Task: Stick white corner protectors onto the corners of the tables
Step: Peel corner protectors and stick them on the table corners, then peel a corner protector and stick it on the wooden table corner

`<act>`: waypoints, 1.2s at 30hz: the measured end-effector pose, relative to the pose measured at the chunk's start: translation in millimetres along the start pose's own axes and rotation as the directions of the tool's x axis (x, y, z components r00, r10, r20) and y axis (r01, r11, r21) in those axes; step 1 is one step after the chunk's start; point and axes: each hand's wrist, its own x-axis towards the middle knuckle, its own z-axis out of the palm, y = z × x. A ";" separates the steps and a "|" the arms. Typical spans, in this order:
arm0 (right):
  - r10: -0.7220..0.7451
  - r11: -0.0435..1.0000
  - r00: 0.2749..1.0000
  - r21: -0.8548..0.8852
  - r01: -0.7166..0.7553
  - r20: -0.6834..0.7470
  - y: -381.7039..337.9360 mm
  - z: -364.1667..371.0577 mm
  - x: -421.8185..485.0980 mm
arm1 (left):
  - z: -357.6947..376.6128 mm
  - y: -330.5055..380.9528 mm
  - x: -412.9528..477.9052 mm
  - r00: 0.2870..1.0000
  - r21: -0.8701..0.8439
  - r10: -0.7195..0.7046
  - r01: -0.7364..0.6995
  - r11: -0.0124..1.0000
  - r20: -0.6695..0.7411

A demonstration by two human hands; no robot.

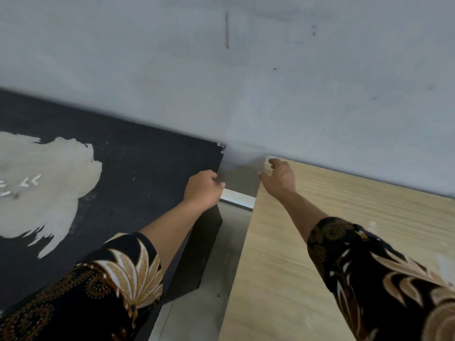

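A black table (147,168) with worn pale patches fills the left. A light wood table (344,230) fills the right, with a narrow gap between them. My right hand (279,177) reaches to the wood table's far left corner, fingers curled over a white corner protector (266,165) that sits on that corner. My left hand (203,189) grips the black table's right edge, just short of its far corner (220,146), which shows a small pale mark. Several loose white corner protectors (30,181) lie on the black table at far left.
A grey wall (246,82) runs right behind both tables. In the gap I see grey floor (209,291) and a white strip (237,196) at the wall's foot. Patterned dark sleeves cover both forearms.
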 end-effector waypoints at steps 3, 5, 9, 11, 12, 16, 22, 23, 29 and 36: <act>-0.049 0.999 0.999 -0.018 0.050 0.016 -13.7 23.1 -51.4 | -20.8 -33.7 -37.1 1.000 -0.018 -0.016 0.015 1.000 -0.008; -0.080 0.995 0.996 -0.052 0.082 0.033 -28.9 43.8 -91.1 | -34.2 -59.8 -63.1 0.999 -0.023 -0.029 0.029 0.999 -0.021; -0.122 0.986 0.988 -0.103 0.132 0.092 -62.5 96.0 -174.2 | -63.1 -125.1 -120.4 0.995 0.002 -0.073 0.074 0.997 -0.073; -0.149 0.982 0.980 -0.100 0.163 0.133 -79.5 120.6 -210.6 | -76.8 -161.8 -148.6 0.990 0.031 -0.100 0.104 0.994 -0.101; -0.173 0.977 0.972 -0.101 0.190 0.160 -88.9 133.0 -230.4 | -84.3 -181.3 -165.6 0.986 0.049 -0.118 0.125 0.991 -0.114; -0.283 0.939 0.927 -0.124 0.320 0.247 -129.7 182.0 -303.7 | -115.2 -259.3 -232.5 0.959 0.082 -0.225 0.241 0.967 -0.171; -0.392 0.879 0.833 -0.109 0.464 0.390 -193.7 257.3 -393.8 | -159.9 -364.2 -328.0 0.893 0.007 -0.365 0.380 0.925 -0.262; -0.406 0.868 0.815 -0.104 0.485 0.414 -204.0 266.8 -405.2 | -166.3 -376.5 -340.9 0.883 0.002 -0.385 0.400 0.917 -0.268; -0.526 0.769 0.698 -0.079 0.634 0.485 -272.6 314.9 -460.8 | -206.8 -439.1 -388.9 0.820 -0.052 -0.476 0.486 0.872 -0.318; -0.625 0.691 0.609 -0.016 0.722 0.489 -340.3 354.1 -475.7 | -252.9 -478.6 -383.3 0.776 -0.106 -0.506 0.507 0.856 -0.378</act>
